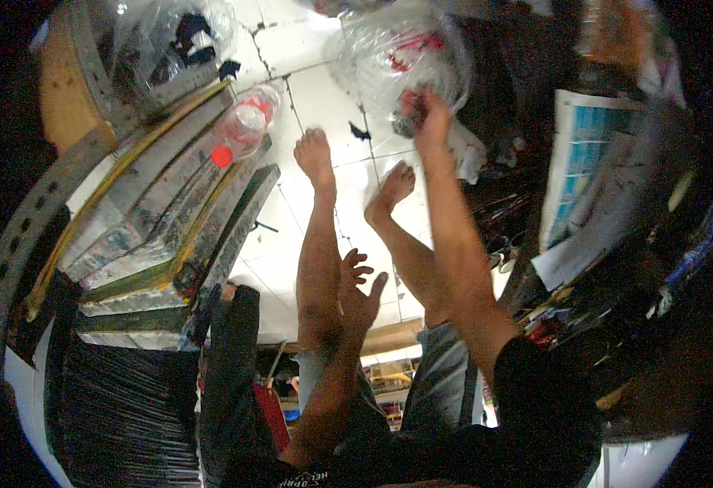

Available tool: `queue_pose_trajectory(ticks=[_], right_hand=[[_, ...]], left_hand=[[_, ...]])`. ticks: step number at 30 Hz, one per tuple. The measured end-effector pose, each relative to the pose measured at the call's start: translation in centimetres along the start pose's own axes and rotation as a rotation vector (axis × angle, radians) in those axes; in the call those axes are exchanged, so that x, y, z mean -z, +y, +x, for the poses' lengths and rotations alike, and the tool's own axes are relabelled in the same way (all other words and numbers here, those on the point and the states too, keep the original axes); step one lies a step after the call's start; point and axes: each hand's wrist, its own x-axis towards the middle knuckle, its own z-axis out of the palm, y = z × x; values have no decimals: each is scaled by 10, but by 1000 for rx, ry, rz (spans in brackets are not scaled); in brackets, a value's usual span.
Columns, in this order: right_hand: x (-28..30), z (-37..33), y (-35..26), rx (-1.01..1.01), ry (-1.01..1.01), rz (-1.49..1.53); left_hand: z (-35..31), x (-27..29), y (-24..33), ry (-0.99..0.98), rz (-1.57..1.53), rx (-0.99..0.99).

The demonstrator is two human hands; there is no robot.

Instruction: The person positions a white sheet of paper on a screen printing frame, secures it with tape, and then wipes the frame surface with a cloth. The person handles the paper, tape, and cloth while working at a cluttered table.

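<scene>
My right hand [433, 128] is stretched far forward at the near edge of a clear plastic bag [365, 61] that has red stuff inside. Its fingers are closed on a dark red crumpled piece [411, 104]; blur hides what kind of thing it is. Over the floor between my legs, my left hand [361, 299] hangs with fingers apart and nothing in it.
A clear bottle with a red cap [247, 122] lies at left, beside a row of paint-stained frames [153, 220]. Another clear bag [149, 49] holds dark scraps. A small black scrap [359, 131] lies on the white tiles, near my bare feet [314, 159]. Clutter lines the right.
</scene>
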Motion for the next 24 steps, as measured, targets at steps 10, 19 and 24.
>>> queue_pose_trajectory(ticks=[10, 19, 24], right_hand=[[-11, -322, 5, -453, -231, -197], [-28, -411, -151, -329, -562, 461], [3, -467, -266, -133, -734, 252]], left_hand=[[-31, 20, 95, 88, -84, -255], [-125, 56, 260, 197, 715, -816], [-161, 60, 338, -93, 718, -1259]])
